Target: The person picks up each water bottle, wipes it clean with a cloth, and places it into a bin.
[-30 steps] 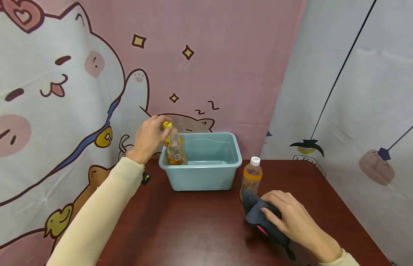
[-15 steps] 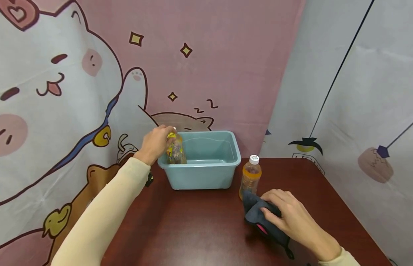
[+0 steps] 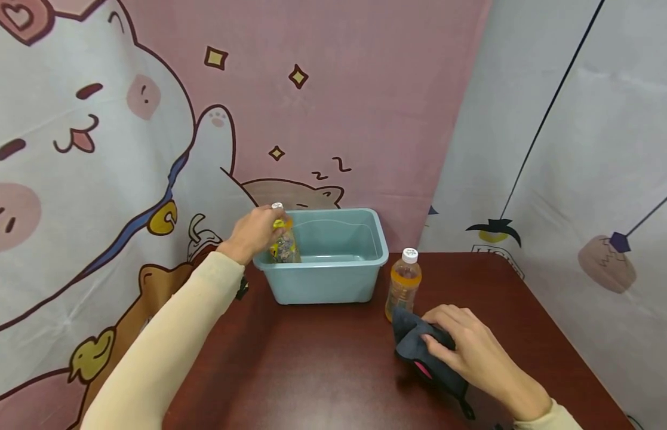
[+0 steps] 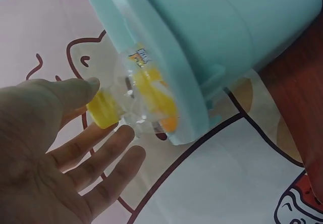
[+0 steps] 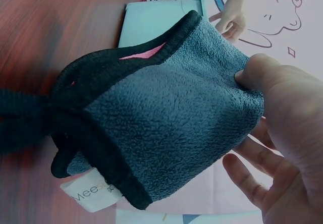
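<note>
At the back of the table, my left hand is over the left end of a light blue plastic bin. Its thumb and index finger pinch the yellow cap of a clear plastic bottle, the other fingers spread apart. The bottle's body sits inside the bin; a white cap shows just behind that hand. On the right side my right hand pinches a folded dark grey fleecy cloth with black edging, a pink patch and a white label.
Just beyond the cloth stands a white-capped bottle with an orange band, to the right of the bin. The dark red table meets a printed curtain behind and on both sides.
My left hand has lowered the yellow-capped bottle further into the bin, bringing a white cap into sight behind it. The right hand and cloth stay in place.
</note>
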The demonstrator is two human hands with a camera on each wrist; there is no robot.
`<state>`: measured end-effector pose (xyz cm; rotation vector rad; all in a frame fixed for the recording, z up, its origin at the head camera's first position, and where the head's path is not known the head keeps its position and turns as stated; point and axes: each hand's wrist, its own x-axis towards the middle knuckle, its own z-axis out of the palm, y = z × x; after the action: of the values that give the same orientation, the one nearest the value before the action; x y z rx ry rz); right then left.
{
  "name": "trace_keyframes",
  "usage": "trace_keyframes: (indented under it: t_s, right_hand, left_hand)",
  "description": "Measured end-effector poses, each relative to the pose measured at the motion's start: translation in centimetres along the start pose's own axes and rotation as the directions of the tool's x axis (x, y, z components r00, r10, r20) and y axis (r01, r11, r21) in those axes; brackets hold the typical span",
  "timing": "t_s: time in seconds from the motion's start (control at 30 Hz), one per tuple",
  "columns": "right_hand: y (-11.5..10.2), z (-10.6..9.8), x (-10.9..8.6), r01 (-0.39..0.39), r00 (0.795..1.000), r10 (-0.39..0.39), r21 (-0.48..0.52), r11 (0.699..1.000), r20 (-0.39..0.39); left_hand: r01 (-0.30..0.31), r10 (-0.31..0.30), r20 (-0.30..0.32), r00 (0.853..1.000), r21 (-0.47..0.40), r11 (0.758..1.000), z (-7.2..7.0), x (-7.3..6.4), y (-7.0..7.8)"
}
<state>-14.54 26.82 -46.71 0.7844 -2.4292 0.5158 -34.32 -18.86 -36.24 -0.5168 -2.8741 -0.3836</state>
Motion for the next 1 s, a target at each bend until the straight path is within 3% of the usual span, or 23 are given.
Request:
trace_keyframes:
  t_s: [0.2, 0.37, 0.6, 0.8, 1.0]
  right_hand:
    - [0.1, 0.1, -0.1, 0.007, 1.000, -0.007, 0.010, 1.000, -0.008]
    - [0.1, 0.2, -0.2, 0.001, 1.000, -0.001, 0.009, 1.000, -0.005]
    - [0.1, 0.3, -0.5, -0.015, 1.000, 0.015, 0.016, 1.000, 0.002]
    - [0.1, 0.4, -0.6, -0.017, 1.000, 0.017, 0.021, 1.000, -0.003]
    - [0.2, 0.6, -0.5, 0.001, 1.000, -0.001, 0.042, 0.999, -0.007]
  left_hand:
    - [0.008, -0.008, -0.021, 1.000, 0.006, 1.000, -0.5, 0.0, 0.5]
    - [-0.022, 0.022, -0.073, 0.997, -0.001, 1.000, -0.9, -0.3, 2.2]
    - [-0.124, 0.119, -0.137, 0.983, -0.029, 0.992, -0.6, -0.6, 6.3]
    - [-0.267, 0.248, -0.181, 0.952, -0.090, 0.959, 0.4, -0.6, 10.4]
    - [-0.346, 0.325, -0.148, 0.934, -0.151, 0.926, 2.1, -0.9, 14.1]
